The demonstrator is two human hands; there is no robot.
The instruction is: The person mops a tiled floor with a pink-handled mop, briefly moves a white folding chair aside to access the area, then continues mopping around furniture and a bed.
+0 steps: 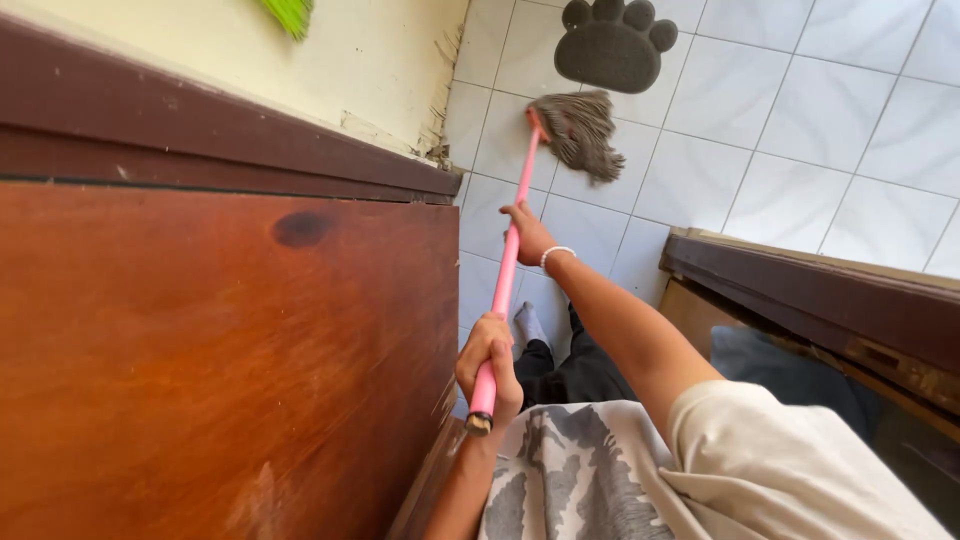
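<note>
White tile floor [760, 120], one paw-shaped mat [613, 42] cut off at top | one pink mop [510, 250], head on tiles | left hand [488, 368] and right hand [527, 232] each grip its handle | green bristles [289, 14] mostly out of frame

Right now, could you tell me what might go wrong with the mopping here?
The mop head lies close to the paw-shaped mat, so it could catch or drag it. The left hand works right beside the wooden door; the handle end could knock it. The socked foot may slip if the tiles are wet.
</note>
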